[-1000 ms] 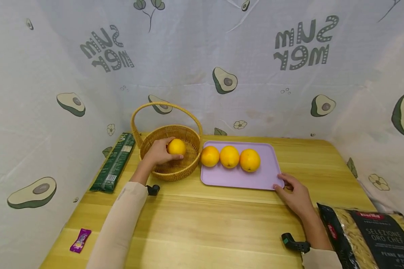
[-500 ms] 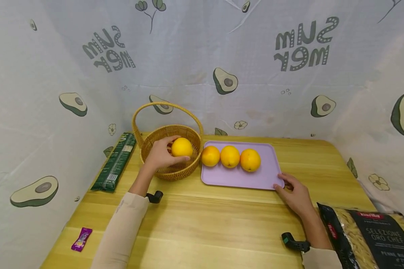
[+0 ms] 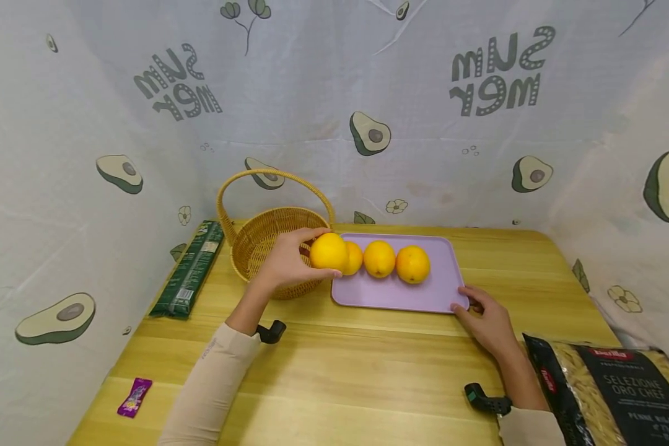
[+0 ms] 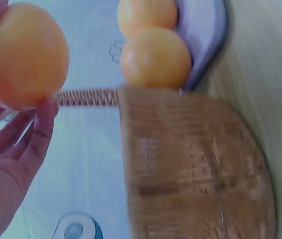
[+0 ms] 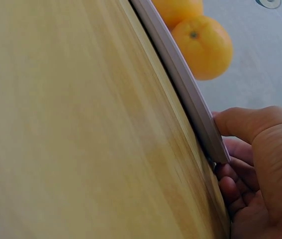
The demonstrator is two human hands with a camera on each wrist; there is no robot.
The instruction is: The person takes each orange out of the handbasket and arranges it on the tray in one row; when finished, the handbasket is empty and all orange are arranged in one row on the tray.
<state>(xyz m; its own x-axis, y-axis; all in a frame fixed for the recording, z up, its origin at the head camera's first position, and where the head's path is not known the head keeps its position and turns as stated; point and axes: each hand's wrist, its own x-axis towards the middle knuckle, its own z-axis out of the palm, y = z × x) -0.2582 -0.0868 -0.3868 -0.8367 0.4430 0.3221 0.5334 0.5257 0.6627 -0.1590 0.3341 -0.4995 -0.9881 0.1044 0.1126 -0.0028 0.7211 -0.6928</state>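
Note:
My left hand [image 3: 287,260] holds an orange [image 3: 328,251] between thumb and fingers, over the right rim of the wicker basket [image 3: 251,244]. In the left wrist view the held orange [image 4: 26,57] is up off the basket. Behind it in the head view, an orange partly hidden lies at the left end of the lilac tray [image 3: 390,300]. Two more oranges stand beside it in a row, the rightmost orange [image 3: 413,264] near the tray's middle. My right hand [image 3: 486,322] pinches the tray's front right corner, thumb above and fingers below the rim [image 5: 208,127].
A long green packet [image 3: 189,269] lies left of the basket, whose tall handle [image 3: 279,172] arches above it. A small purple wrapped sweet [image 3: 134,397] is at the front left. The penne pasta bag [image 3: 619,390] lies front right. Printed cloth hangs round the table [image 3: 368,371].
My left hand has lifted the orange out of the basket and carried it right, towards the tray. My right hand stays at the tray's corner.

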